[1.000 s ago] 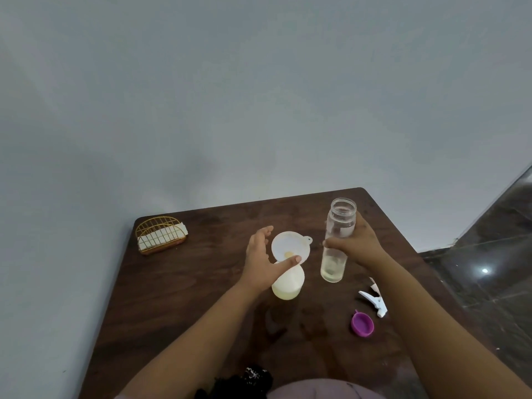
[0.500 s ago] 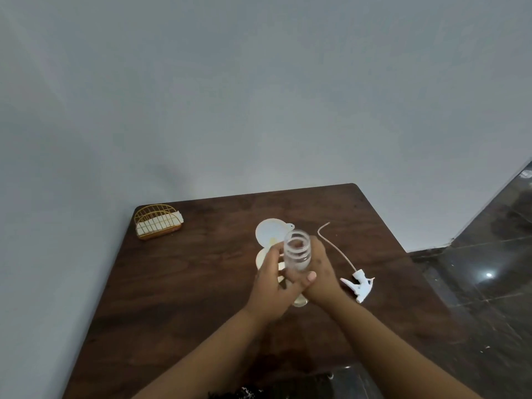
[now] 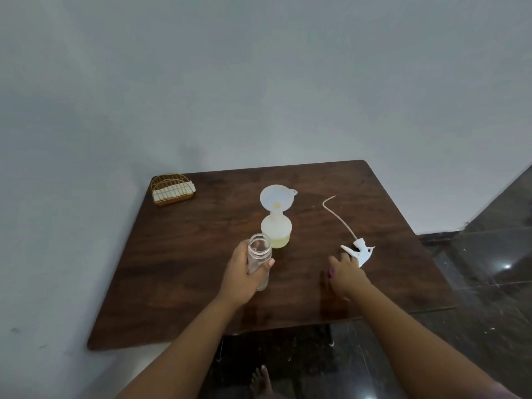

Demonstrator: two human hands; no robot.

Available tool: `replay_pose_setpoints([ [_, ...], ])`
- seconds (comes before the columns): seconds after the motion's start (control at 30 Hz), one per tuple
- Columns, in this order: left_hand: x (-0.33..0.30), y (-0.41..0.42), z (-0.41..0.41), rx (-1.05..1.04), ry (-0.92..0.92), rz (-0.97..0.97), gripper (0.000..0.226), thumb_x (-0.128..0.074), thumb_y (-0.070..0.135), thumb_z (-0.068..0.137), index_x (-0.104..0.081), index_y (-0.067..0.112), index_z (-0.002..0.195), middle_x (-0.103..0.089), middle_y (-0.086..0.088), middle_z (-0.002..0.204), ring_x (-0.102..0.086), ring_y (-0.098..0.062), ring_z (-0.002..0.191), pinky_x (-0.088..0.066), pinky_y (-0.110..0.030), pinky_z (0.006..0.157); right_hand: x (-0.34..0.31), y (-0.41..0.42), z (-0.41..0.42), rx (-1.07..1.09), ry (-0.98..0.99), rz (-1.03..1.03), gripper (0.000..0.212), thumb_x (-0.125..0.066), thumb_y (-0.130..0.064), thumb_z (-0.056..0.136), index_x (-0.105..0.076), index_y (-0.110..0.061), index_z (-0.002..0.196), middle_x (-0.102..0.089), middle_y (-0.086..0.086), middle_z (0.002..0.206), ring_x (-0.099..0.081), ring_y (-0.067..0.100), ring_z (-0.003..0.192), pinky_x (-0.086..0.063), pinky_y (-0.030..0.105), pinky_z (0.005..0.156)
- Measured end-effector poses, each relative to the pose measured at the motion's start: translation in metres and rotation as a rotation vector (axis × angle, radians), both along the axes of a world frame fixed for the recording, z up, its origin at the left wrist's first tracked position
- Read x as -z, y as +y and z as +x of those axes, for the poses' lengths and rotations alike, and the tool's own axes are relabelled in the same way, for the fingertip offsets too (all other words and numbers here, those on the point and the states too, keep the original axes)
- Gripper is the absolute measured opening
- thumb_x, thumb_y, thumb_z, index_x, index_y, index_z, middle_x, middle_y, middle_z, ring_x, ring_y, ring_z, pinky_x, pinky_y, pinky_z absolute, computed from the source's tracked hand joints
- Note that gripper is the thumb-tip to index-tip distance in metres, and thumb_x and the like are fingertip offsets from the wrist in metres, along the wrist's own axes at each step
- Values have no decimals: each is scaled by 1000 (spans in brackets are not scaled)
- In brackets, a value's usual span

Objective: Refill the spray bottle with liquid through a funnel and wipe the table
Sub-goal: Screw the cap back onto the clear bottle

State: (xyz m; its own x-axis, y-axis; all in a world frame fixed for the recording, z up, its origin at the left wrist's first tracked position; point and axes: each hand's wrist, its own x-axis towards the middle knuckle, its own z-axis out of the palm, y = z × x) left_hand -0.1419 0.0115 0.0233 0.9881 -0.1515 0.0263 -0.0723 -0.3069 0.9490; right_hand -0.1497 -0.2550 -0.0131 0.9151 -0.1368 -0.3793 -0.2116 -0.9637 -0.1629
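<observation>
My left hand point(image 3: 240, 279) grips a clear, nearly empty bottle point(image 3: 259, 256) upright just above the table, left of centre. Behind it stands the white spray bottle point(image 3: 276, 230) with yellowish liquid in its bottom; a white funnel point(image 3: 275, 197) sits in its neck. The white spray head point(image 3: 359, 251) with its long tube lies on the table to the right. My right hand point(image 3: 348, 276) lies palm down beside the spray head, fingers stretched out over a purple cap point(image 3: 331, 273) that peeks out at the thumb side.
A gold wire holder point(image 3: 172, 189) with white napkins stands at the far left corner of the dark wooden table point(image 3: 178, 283). The wall runs along the back and left. Dark floor lies to the right, and a bare foot point(image 3: 260, 380) shows below the table's front edge.
The clear bottle has passed from my right hand to my left hand and moved left. My right hand has gone right and down onto the purple cap near the spray head.
</observation>
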Motion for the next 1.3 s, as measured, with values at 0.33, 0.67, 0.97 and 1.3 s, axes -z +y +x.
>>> replay_pose_setpoints([
  [0.33, -2, 35, 6, -108, 7, 150, 40, -75, 37, 82, -53, 25, 114, -64, 11, 110, -61, -6, 102, -51, -28, 86, 21, 6, -17, -19, 57, 19, 59, -57, -35, 90, -29, -23, 140, -33, 8, 136, -48, 28, 119, -48, 38, 89],
  [0.67, -6, 55, 20, -137, 45, 215, 44, -75, 39, 82, -50, 28, 116, -62, 12, 111, -59, -5, 105, -51, -28, 89, 2, 53, -5, 4, -153, 335, 59, -59, -42, 89, -32, -35, 142, -43, 5, 122, -52, 23, 107, -46, 33, 90],
  [0.97, -5, 62, 33, -44, -71, 277, 44, -80, 32, 70, -58, 33, 109, -65, 5, 103, -64, -12, 97, -56, -42, 83, -107, 165, 38, 39, -470, 1131, 32, -77, -25, 78, -47, -26, 86, -61, -1, 97, -58, 12, 85, -49, 21, 68],
  [1.3, 5, 67, 37, 21, -44, 233, 29, -63, -5, 88, -57, 5, 114, -62, 2, 101, -62, -11, 94, -51, -12, 77, -82, 202, 43, -554, -536, 438, 27, -52, -31, 95, -50, -28, 121, -40, -2, 131, -45, 12, 115, -39, 17, 93],
])
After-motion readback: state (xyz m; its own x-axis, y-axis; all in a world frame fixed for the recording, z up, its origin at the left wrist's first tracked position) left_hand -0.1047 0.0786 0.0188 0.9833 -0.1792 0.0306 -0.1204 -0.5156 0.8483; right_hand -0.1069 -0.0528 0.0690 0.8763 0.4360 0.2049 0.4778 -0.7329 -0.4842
